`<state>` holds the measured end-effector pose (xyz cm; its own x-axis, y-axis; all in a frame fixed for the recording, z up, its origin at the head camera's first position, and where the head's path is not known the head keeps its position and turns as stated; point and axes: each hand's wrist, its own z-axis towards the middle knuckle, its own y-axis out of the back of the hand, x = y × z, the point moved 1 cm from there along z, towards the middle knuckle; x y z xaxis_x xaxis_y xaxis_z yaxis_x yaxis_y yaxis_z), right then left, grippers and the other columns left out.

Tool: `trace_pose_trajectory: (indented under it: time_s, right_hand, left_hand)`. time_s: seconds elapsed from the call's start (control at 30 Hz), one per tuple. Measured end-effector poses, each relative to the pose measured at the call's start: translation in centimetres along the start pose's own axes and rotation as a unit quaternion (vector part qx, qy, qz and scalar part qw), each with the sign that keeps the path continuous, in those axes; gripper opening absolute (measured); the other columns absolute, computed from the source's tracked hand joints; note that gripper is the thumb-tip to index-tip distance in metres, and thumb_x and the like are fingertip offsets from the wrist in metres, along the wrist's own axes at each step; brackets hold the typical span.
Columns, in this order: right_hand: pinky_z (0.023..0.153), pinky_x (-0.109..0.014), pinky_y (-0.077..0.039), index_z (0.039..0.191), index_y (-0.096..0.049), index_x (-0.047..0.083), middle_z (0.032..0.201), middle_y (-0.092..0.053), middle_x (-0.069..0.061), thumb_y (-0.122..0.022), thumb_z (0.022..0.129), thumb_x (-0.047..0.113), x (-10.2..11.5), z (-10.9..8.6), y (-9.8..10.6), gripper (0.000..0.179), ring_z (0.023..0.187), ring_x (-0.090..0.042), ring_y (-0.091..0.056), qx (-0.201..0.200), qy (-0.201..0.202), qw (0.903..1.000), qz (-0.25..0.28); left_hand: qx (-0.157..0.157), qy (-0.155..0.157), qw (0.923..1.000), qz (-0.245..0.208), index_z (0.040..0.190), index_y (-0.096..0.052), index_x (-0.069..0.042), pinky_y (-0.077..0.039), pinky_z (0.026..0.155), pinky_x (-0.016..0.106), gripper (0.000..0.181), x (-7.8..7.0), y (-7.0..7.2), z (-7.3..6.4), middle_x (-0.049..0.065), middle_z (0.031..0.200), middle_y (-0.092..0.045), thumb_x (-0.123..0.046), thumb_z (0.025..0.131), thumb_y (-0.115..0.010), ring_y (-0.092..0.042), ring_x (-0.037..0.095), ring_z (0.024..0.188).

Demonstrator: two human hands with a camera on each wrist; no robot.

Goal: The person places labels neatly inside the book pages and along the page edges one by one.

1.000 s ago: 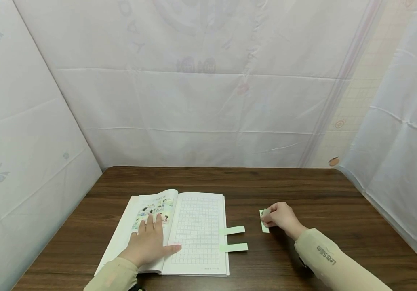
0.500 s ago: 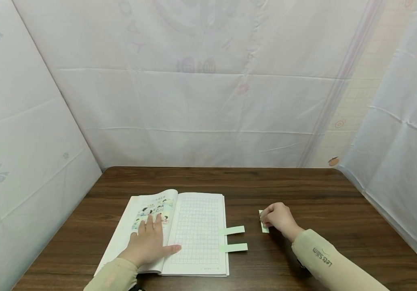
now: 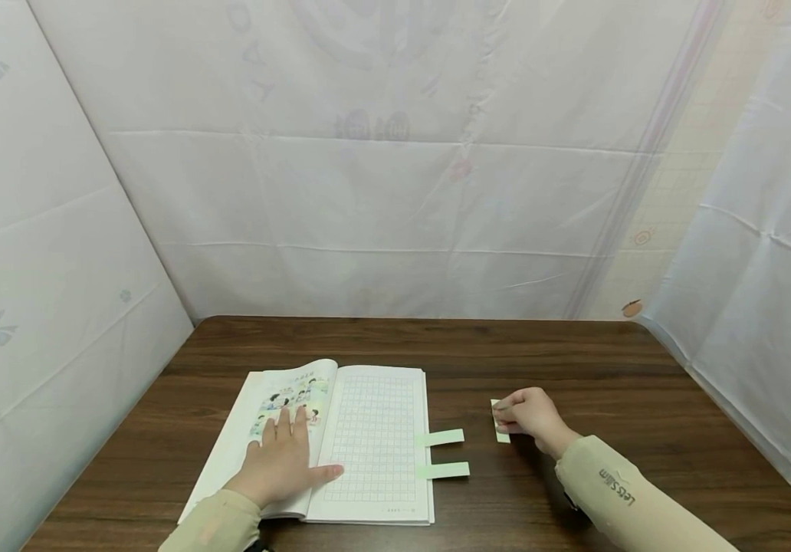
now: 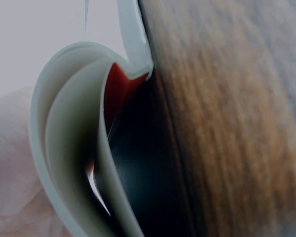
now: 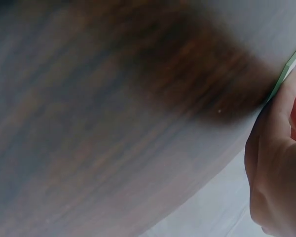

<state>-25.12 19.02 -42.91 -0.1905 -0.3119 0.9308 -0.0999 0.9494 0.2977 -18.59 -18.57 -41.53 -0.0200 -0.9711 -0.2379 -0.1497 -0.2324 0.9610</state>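
Observation:
An open book (image 3: 378,498) lies on the table, with coloured cartoon pictures on its left page and a printed grid on its right page. My left hand (image 3: 278,464) rests flat on it, fingers spread over the left page and thumb reaching onto the grid. In the left wrist view the curled page edges (image 4: 39,123) show beside the palm. Right of the book, my right hand (image 3: 536,418) has thumb and fingers pinched at a small pale green sticky note pad (image 3: 503,438), partly covering it. The pad's green edge (image 5: 287,66) shows beyond the fingertips in the right wrist view.
Two pale green sticky strips, an upper one (image 3: 445,437) and a lower one (image 3: 448,470), stick out from the book's right edge. The dark wooden table (image 3: 575,353) ends at a white cloth backdrop (image 3: 395,192), with more cloth at both sides.
The right fingers shift slightly on the sticky note pad; a note end that stood up at its top a second ago is now largely behind the fingers. The left hand and book stay put.

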Motion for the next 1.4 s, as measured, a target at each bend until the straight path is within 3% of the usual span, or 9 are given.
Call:
trace_pose_trajectory:
  time_s: [0.33,0.53,0.87,1.13,1.4]
  right_hand:
    - [0.065,-0.028,-0.059,0.102,-0.067,-0.015,0.098,-0.074,-0.016,-0.065,0.089,-0.007,-0.13,0.24,-0.01,0.016,0.065,-0.011,-0.068,-0.003,-0.003,0.9991,0.042]
    - [0.065,-0.028,-0.059,0.113,-0.065,-0.016,0.092,-0.072,-0.014,-0.065,0.092,-0.002,-0.36,0.17,0.27,0.026,0.065,-0.012,-0.069,0.012,-0.011,0.9978,0.064]
    - [0.063,-0.025,-0.059,0.111,-0.053,-0.022,0.079,-0.068,-0.009,-0.062,0.091,-0.007,-0.41,0.31,0.3,0.026,0.062,-0.009,-0.068,0.02,-0.021,0.9966,0.077]
    - [0.064,-0.028,-0.059,0.091,-0.059,-0.009,0.077,-0.07,-0.006,-0.062,0.093,-0.004,-0.27,0.26,0.21,0.006,0.063,-0.011,-0.067,0.038,-0.019,0.9968,0.067]
    - [0.067,-0.029,-0.06,0.086,-0.058,-0.004,0.083,-0.072,-0.008,-0.06,0.094,-0.003,-0.13,0.23,0.3,0.008,0.067,-0.012,-0.068,0.041,-0.02,0.9967,0.068]
  left_hand:
    - [-0.002,-0.002,1.0,0.0,0.149,-0.025,0.014,-0.031,0.098,0.077,0.122,-0.03,0.09,0.05,0.045,0.151,-0.021,-0.072,0.074,-0.069,-0.024,0.065,0.136]
    - [0.003,0.002,1.0,-0.008,0.15,-0.023,0.013,-0.028,0.099,0.077,0.123,0.0,0.09,0.03,0.044,0.152,-0.019,-0.073,0.075,-0.068,-0.021,0.065,0.138]
    - [0.003,0.002,1.0,-0.006,0.15,-0.023,0.013,-0.028,0.099,0.078,0.123,-0.01,0.09,0.02,0.044,0.152,-0.02,-0.073,0.075,-0.068,-0.022,0.065,0.138]
    - [-0.001,0.0,1.0,-0.005,0.15,-0.023,0.013,-0.029,0.099,0.078,0.122,-0.06,0.11,-0.04,0.044,0.151,-0.021,-0.073,0.075,-0.068,-0.023,0.065,0.137]
    - [-0.001,-0.001,1.0,-0.003,0.15,-0.023,0.012,-0.029,0.099,0.078,0.122,-0.06,0.1,-0.06,0.044,0.152,-0.02,-0.073,0.075,-0.068,-0.022,0.065,0.137]
